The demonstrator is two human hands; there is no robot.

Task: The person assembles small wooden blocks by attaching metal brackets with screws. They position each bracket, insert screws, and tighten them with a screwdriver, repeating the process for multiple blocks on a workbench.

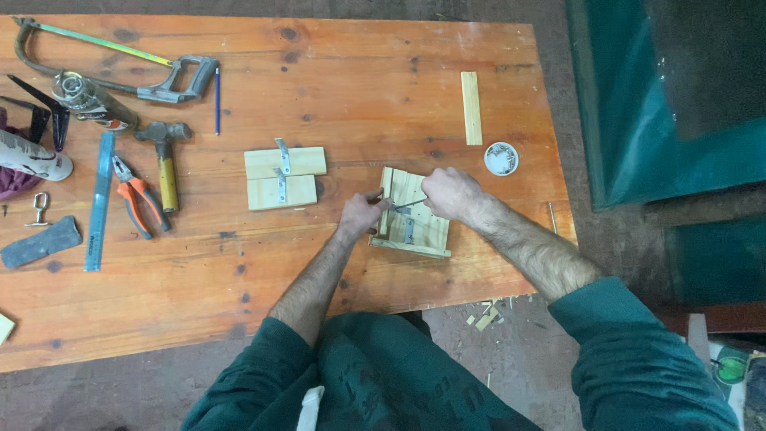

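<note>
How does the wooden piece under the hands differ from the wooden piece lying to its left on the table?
The right piece is touched by both hands, left hand and right hand; the left piece lies untouched. The right piece has a raised edge strip at its near side; the left piece looks flat. Both are pale boards joined by small metal brackets, on the orange table.

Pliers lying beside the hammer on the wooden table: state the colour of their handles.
Orange handles with black trim on the steel-jawed pliers, clearest in the head view.
</note>
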